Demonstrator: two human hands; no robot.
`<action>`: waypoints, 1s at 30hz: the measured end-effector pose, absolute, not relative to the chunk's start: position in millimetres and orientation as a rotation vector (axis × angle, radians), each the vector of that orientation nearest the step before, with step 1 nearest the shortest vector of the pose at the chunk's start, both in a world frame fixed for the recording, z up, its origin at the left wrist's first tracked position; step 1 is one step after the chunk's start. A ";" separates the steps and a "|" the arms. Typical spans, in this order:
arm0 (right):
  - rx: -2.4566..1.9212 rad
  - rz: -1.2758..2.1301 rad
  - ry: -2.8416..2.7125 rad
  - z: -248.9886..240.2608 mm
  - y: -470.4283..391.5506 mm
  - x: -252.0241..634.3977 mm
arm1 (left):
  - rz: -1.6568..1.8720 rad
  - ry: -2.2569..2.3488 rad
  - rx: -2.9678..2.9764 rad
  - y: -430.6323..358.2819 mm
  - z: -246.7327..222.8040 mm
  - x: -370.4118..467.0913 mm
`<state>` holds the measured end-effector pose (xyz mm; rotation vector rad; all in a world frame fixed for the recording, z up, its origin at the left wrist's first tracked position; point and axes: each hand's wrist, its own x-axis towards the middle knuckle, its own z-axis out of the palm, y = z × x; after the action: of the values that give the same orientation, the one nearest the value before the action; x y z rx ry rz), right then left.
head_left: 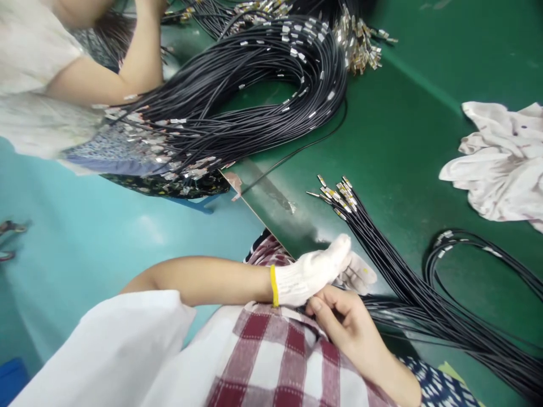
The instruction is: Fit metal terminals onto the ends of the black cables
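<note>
My left hand (pixel 322 265) wears a white knit glove with a yellow cuff edge. Its fingers are stretched out to the right, above the apron at the table's edge. Just below it, my bare right hand (pixel 350 325) is closed in a pinch against the underside of the glove. What lies between those fingertips is hidden. Beside both hands runs a bundle of black cables (pixel 394 265) with metal-tipped, white and yellow tagged ends. More black cables (pixel 386 311) pass close behind my right hand.
A large coil of black cables (pixel 271 135) with white tags lies on the green table (pixel 407 147), its ends hanging over the edge. A co-worker's arm (pixel 106 79) is at the upper left. White cloth gloves (pixel 500 164) and a smaller cable loop (pixel 432 254) lie at the right.
</note>
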<state>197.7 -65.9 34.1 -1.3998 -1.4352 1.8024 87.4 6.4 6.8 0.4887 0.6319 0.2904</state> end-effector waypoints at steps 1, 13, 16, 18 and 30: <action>-1.407 1.805 -1.428 34.3 -65.9 197.7 | 0.286 0.627 0.473 6.2 5.8 87.3; -1.420 1.947 -1.209 32.9 -64.9 197.1 | 0.206 0.606 0.408 10.0 5.0 89.6; -1.426 1.961 -1.178 29.6 -67.6 197.3 | 0.206 0.598 0.428 9.0 3.3 89.4; -1.427 1.987 -1.151 27.5 -69.0 198.5 | 0.200 0.595 0.427 7.9 1.1 88.4; -1.375 2.069 -1.140 30.5 -64.1 209.2 | 0.193 0.542 0.298 20.6 -2.1 89.8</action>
<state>209.2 -64.1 30.5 -1.3752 -1.1405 2.0693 89.8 20.6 -2.1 0.2979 0.5420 0.1926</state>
